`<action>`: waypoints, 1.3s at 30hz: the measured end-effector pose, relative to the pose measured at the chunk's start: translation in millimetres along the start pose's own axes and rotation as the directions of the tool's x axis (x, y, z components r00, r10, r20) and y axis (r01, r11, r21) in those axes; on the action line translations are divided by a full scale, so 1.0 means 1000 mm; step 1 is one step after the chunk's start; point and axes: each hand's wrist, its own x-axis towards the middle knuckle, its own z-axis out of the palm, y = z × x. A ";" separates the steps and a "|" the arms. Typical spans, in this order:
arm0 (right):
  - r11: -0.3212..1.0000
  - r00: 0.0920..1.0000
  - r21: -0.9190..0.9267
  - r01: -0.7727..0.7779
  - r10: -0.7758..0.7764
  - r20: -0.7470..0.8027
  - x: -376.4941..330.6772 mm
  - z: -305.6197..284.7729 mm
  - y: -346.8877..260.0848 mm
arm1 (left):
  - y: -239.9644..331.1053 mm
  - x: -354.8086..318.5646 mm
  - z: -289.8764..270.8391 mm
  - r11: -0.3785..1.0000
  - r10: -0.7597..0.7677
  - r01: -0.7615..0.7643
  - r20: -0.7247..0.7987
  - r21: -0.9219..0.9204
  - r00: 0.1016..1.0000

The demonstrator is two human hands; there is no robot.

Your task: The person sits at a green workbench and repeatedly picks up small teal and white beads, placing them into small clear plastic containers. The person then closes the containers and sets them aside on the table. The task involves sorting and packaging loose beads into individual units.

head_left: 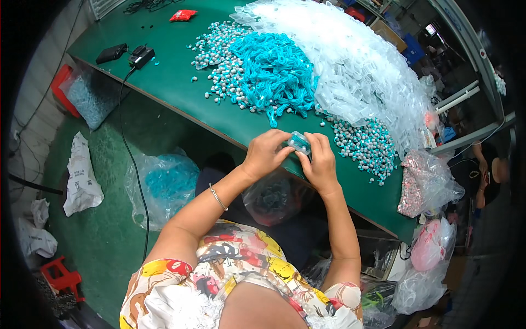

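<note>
Between my two hands, at the near edge of the green table [181, 107], is a small clear plastic case [299, 142] with something teal inside. My left hand [267, 152] pinches its left side between thumb and fingers; my right hand [319, 163] grips its right side. Just beyond lies a heap of teal cord bundles [274, 68]. Small teal-and-grey earplug-like pieces [219, 68] are piled to its left, and a similar pile [364, 148] is to the right. A large mound of clear plastic cases [361, 71] spreads over the far right.
A black power adapter [141, 56] with a cable and a red packet [183, 15] lie on the table's left. A bag of pinkish pieces [422, 183] sits at the right edge. On the floor are a bag of teal items [170, 183], a white sack [82, 178] and a red stool [61, 278].
</note>
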 end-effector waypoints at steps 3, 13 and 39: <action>1.000 1.000 0.012 0.003 -0.003 0.016 -0.001 -0.001 -0.001 | -0.005 -0.002 -0.002 0.992 0.112 -0.113 0.011 0.056 0.994; 0.996 0.997 0.072 0.054 -0.058 0.054 -0.006 -0.016 -0.015 | 0.008 0.011 -0.027 0.983 0.168 -0.137 0.285 -0.125 0.944; 0.980 0.981 -0.080 -0.181 0.186 0.053 -0.054 -0.050 0.023 | 0.019 -0.089 0.041 0.991 -0.080 -0.015 0.692 0.131 0.717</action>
